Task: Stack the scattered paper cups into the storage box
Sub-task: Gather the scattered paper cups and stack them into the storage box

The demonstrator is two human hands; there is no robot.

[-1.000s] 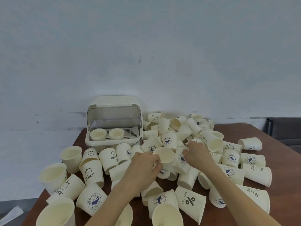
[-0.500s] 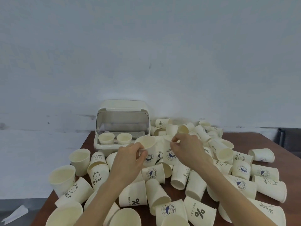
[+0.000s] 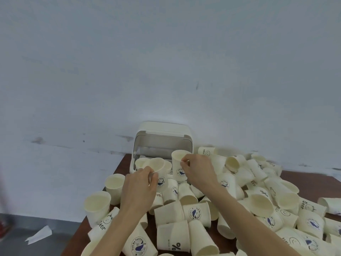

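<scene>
While both hands hover before the cream plastic storage box (image 3: 164, 134), left hand (image 3: 139, 189) fingers pinch one cream paper cup (image 3: 159, 169); right hand (image 3: 198, 171) fingers pinch another whale-printed cup (image 3: 178, 164).

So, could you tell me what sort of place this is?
Probably a plain indoor workroom, not a kitchen: a brown wooden table against a bare, scuffed white wall, heaped with paper cups beside a storage box.
</scene>
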